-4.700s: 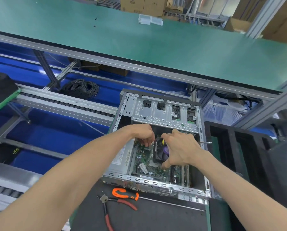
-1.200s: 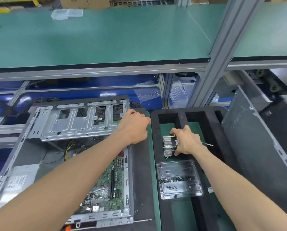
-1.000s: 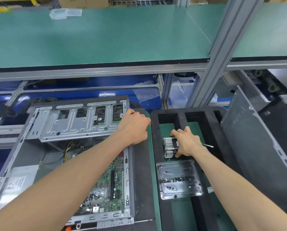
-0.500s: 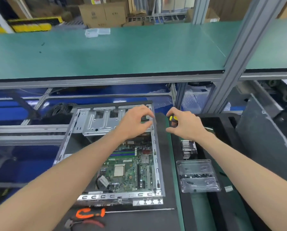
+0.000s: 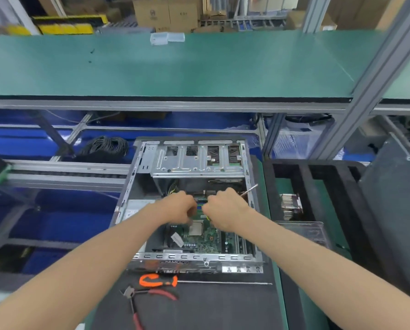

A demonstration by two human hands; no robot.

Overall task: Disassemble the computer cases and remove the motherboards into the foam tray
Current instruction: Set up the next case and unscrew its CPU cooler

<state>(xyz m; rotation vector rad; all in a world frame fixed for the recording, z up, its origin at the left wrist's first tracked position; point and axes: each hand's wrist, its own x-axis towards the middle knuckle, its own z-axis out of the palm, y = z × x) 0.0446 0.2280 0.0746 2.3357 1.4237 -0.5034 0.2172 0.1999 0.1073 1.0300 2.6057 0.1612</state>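
The green motherboard (image 5: 199,239) lies inside our open grey metal computer case (image 5: 194,206) at frame centre. Our left hand (image 5: 179,207) curls above it, grip unclear; our right hand (image 5: 225,208) grips a thin-shafted screwdriver (image 5: 250,191). The black foam tray (image 5: 318,210) sits right.

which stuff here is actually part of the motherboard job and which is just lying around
In use: computer case, motherboard, screwdriver in right hand, left hand, foam tray.

Lying about: pliers, orange-handled screwdriver, cable coil.
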